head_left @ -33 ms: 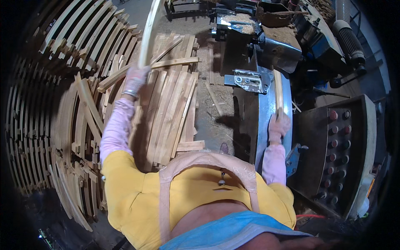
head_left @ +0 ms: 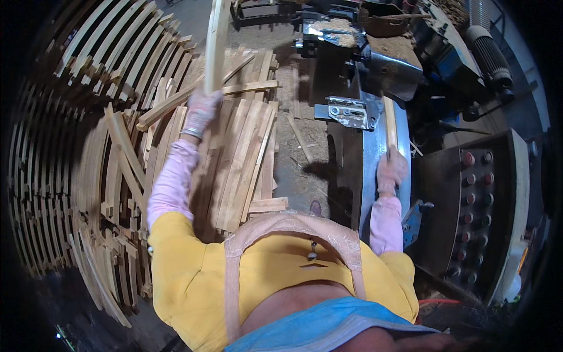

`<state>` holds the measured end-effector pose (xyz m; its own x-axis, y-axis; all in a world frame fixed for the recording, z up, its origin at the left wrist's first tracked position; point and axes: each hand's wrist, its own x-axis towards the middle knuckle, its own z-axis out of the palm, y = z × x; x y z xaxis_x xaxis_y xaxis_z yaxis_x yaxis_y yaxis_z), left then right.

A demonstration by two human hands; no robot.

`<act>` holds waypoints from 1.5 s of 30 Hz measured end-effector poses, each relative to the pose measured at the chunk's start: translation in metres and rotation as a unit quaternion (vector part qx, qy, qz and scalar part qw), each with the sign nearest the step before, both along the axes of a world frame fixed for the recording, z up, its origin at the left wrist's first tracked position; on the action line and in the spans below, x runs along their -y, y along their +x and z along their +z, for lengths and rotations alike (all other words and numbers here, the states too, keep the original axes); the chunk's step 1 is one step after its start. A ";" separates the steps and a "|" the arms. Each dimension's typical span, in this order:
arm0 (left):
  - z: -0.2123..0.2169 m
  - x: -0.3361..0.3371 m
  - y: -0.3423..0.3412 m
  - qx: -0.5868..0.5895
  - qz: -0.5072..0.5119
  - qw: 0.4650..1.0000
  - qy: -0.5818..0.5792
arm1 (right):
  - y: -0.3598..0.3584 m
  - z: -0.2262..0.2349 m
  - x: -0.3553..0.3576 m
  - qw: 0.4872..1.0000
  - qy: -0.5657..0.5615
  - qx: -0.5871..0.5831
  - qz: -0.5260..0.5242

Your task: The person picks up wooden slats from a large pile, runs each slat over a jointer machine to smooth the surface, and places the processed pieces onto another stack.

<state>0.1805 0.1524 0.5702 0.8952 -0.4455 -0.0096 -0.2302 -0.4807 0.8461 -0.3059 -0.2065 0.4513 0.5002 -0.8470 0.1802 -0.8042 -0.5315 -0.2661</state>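
Nearest to me, below the hands, I see a yellow top (head_left: 193,276) with pale pink sleeves and a beige strap across the chest. My right hand (head_left: 391,172), gloved, is wrapped shut around the near end of a short wooden slat (head_left: 390,122) that lies lengthwise on the blue-grey machine bed (head_left: 370,170), close to its right edge. The slat runs away from me toward a bright metal clamp plate (head_left: 350,113) fixed at the far left corner of that bed. Just right of the bed stands a dark control panel (head_left: 475,211) with rows of round red buttons.

My left hand (head_left: 201,111), also gloved, is raised well to the left of the machine and closed around the lower end of a long curved strip of pale wood (head_left: 216,41), which stands nearly upright and runs out past the top of the view. Under that hand a loose heap of cut slats (head_left: 240,164) lies on the floor. Farther left, curved wooden strips (head_left: 88,105) are stacked in fanned rows. Beyond the bed, sawdust (head_left: 334,26) covers the machine head, and a grey motor (head_left: 489,56) sits at the far right.
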 end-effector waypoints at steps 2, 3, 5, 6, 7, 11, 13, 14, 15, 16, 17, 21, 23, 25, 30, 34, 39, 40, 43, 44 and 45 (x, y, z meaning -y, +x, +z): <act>0.001 0.079 -0.118 -0.125 -0.037 0.941 -0.314 | 0.068 0.078 -0.053 0.955 0.219 0.157 0.122; 0.001 0.104 -0.144 -0.199 -0.121 0.947 -0.221 | 0.087 0.085 -0.086 0.911 0.196 0.258 0.254; -0.010 0.139 -0.226 -0.190 -0.168 0.952 -0.174 | 0.092 0.114 -0.129 0.920 0.019 0.213 0.327; -0.029 0.147 -0.267 -0.290 -0.212 0.906 -0.226 | 0.079 0.101 -0.136 0.946 0.056 0.206 0.243; -0.059 0.157 -0.299 -0.266 -0.244 0.920 -0.155 | 0.063 0.087 -0.143 0.964 0.091 0.198 0.153; -0.044 0.137 -0.359 -0.329 -0.498 0.802 -0.015 | -0.084 0.028 -0.171 0.982 0.107 0.159 0.000; -0.084 0.128 -0.369 -0.325 -0.560 0.761 0.030 | -0.161 0.021 -0.219 0.991 0.079 0.084 -0.070; -0.096 0.126 -0.368 -0.256 -0.580 0.771 0.063 | -0.191 0.020 -0.233 0.985 0.130 0.030 -0.106; -0.094 0.123 -0.364 -0.267 -0.552 0.785 0.085 | -0.196 0.027 -0.241 0.979 0.136 -0.012 -0.149; -0.091 0.120 -0.358 -0.278 -0.521 0.800 0.107 | -0.200 0.036 -0.247 0.970 0.142 -0.055 -0.189; -0.090 0.116 -0.352 -0.286 -0.488 0.814 0.131 | -0.200 0.041 -0.252 0.958 0.148 -0.095 -0.227; -0.101 0.108 -0.319 -0.242 -0.451 0.848 0.134 | -0.133 0.049 -0.178 0.964 0.078 0.022 -0.251; -0.084 0.102 -0.298 -0.184 -0.433 0.872 0.137 | -0.094 0.021 -0.122 0.976 -0.021 0.046 -0.211; -0.072 0.107 -0.281 -0.139 -0.426 0.887 0.115 | -0.061 -0.010 -0.069 0.970 -0.139 0.108 -0.169; -0.077 0.122 -0.169 0.119 -0.383 0.906 0.135 | 0.013 0.024 -0.019 0.984 -0.003 0.116 -0.133; -0.037 0.072 -0.044 0.357 -0.202 0.878 0.249 | -0.034 -0.009 -0.043 0.989 -0.021 0.137 -0.050; -0.039 -0.068 0.144 0.349 -0.043 0.750 0.560 | -0.176 -0.010 -0.174 0.998 -0.019 0.005 -0.059; -0.037 -0.093 0.162 0.276 -0.004 0.757 0.592 | -0.197 -0.005 -0.196 0.996 0.018 0.006 -0.084; -0.059 -0.158 0.203 0.199 0.028 0.725 0.659 | -0.228 -0.006 -0.229 0.989 0.020 -0.061 -0.136; -0.060 -0.157 0.207 0.178 0.014 0.698 0.694 | -0.228 -0.009 -0.223 0.991 -0.007 -0.061 -0.117; -0.054 -0.141 0.191 0.188 0.002 0.703 0.685 | -0.221 -0.005 -0.215 0.990 -0.023 -0.067 -0.122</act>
